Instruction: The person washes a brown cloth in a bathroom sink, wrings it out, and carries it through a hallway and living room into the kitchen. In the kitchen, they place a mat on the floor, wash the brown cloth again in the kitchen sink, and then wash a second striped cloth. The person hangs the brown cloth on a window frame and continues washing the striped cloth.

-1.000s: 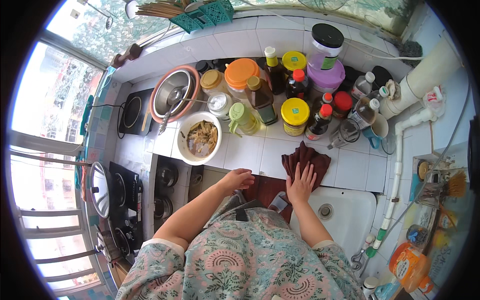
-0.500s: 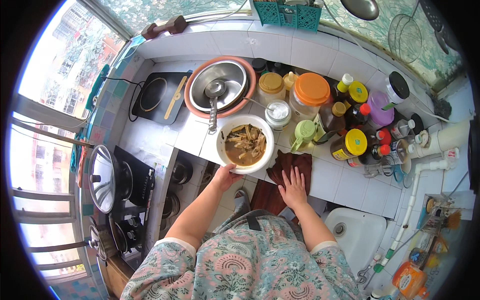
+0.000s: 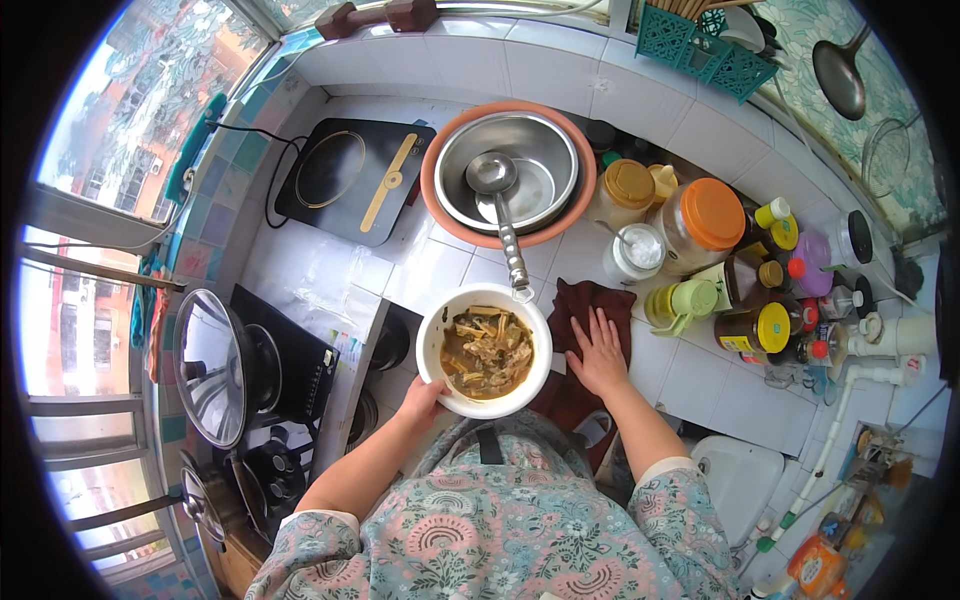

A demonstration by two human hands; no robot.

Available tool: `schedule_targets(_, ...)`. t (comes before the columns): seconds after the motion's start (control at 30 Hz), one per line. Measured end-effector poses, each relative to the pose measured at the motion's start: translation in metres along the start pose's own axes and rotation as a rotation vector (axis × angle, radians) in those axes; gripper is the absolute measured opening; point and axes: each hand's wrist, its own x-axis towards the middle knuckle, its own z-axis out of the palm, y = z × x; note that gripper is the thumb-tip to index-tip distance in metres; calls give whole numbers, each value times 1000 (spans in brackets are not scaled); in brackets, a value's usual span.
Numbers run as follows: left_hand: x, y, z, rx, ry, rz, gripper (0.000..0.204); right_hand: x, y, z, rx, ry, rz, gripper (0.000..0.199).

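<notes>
My left hand [image 3: 421, 400] grips the near rim of a white bowl [image 3: 440, 328] filled with brown stew and holds it above the counter's front edge. My right hand [image 3: 598, 355] lies flat, fingers spread, on a dark red cloth [image 3: 583, 297] spread on the white tiled counter. A steel ladle [image 3: 500, 205] rests in a steel basin [image 3: 545, 165] set inside an orange tub, its handle reaching toward the bowl.
A black induction hob [image 3: 350, 180] sits at the back left. Jars, bottles and a green mug [image 3: 683, 300] crowd the right of the counter. A glass pot lid [image 3: 208, 365] and stove lie at the left, a white sink [image 3: 738, 475] at the lower right.
My left hand has taken hold of the bowl and lifted it toward me off the counter. The view has shifted left. My right hand stays on the cloth.
</notes>
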Motion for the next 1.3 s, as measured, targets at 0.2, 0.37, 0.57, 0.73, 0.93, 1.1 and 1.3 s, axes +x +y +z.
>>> schedule_targets(0.2,-32,20,-61,-4,100,53,44,99,-67,33,-45,71,113,65)
schedule_targets(0.37,-54,35,-91,-59,176,75,46,126,-140,70,-8,0,-118,63)
schedule_targets(0.57,-67,41,-115,-48,223,140,46,164,-187,90,16,-1,-382,54)
schedule_targets(0.73,-63,59,-101,-54,189,97,45,141,-164,80,12,31,-373,48)
schedule_targets(0.93,-22,50,-81,72,11,49,41,43,-87,37,-3,104,-10,50)
schedule_targets(1.1,3,48,-23,112,-121,13,39,-35,-26,17,-43,182,252,54)
schedule_targets(1.3,34,28,27,160,-199,-22,39,-103,28,8,-119,242,503,55)
